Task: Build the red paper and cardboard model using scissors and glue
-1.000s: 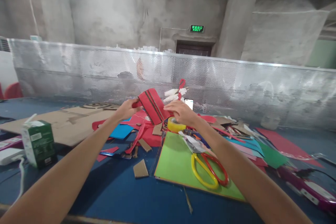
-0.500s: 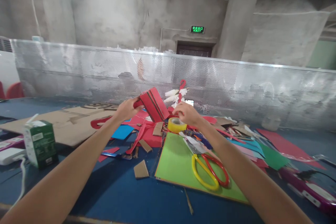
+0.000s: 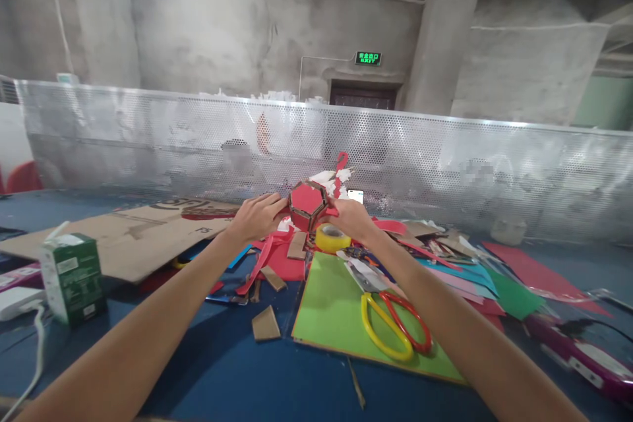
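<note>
Over the middle of the table I hold a red hexagonal box (image 3: 306,200) with brown cardboard edges, its flat six-sided face turned towards me. My left hand (image 3: 258,216) grips its left side, fingers closed. On the right side my right hand (image 3: 352,217) is closed against the box, with a bit of red showing by the fingers. Just below the right hand lies a roll of yellow tape (image 3: 332,237). White paper flowers (image 3: 341,181) with a red curled strip stand behind the box.
Scissors (image 3: 390,323) with yellow and red handles lie on a green sheet (image 3: 326,303). A large cardboard piece (image 3: 133,237) and a green carton (image 3: 72,277) are at the left. Coloured paper scraps (image 3: 475,280) cover the right side. Behind the table runs a perforated metal screen (image 3: 198,145).
The box has turned from a slanted side view to show its hexagonal face. My right hand, apart from it before, now grips it. My left hand has shifted right.
</note>
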Available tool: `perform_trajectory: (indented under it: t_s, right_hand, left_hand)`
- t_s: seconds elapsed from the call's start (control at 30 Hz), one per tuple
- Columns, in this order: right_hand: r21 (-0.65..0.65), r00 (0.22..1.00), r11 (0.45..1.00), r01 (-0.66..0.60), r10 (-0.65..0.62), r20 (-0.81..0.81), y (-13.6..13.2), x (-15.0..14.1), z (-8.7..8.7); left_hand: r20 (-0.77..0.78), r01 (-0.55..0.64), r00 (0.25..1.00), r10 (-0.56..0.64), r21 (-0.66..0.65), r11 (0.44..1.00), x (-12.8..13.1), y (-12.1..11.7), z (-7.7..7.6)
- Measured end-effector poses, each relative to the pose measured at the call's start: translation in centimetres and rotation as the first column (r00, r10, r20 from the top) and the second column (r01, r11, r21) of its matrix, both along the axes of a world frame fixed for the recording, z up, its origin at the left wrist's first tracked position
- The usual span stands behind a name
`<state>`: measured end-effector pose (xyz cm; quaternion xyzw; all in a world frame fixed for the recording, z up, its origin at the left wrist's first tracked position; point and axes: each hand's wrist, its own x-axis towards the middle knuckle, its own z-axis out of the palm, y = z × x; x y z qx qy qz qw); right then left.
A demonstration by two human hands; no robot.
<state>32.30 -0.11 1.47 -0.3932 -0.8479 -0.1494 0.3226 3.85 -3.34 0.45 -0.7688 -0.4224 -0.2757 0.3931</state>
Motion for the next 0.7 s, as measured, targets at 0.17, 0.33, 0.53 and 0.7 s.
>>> perform_trajectory:
  t_s: [0.17,0.33,0.53,0.7]
  right_hand:
    - [-0.006,0.990,0.994,-0.105,0.104,-0.098,-0.3,-0.3,0.5]
    - [-0.062,0.947,0.966,-0.250,0.230,-0.225,0.1,0.1,0.2]
    - [-0.030,0.892,0.948,-0.318,0.288,-0.348,1.1,0.7,0.0]
    - [-0.053,0.873,0.894,-0.446,0.421,-0.248,1.1,0.8,0.3]
  left_hand:
    - [0.035,0.013,0.999,-0.012,-0.023,1.000,-0.5,0.8,-0.7]
    - [0.059,0.015,0.998,-0.012,-0.046,0.999,-0.4,0.9,-0.9]
    - [-0.008,0.005,1.000,-0.004,0.025,1.000,0.0,0.3,-0.4]
    - [-0.036,0.074,0.997,-0.071,0.060,0.995,-0.1,0.4,-0.6]
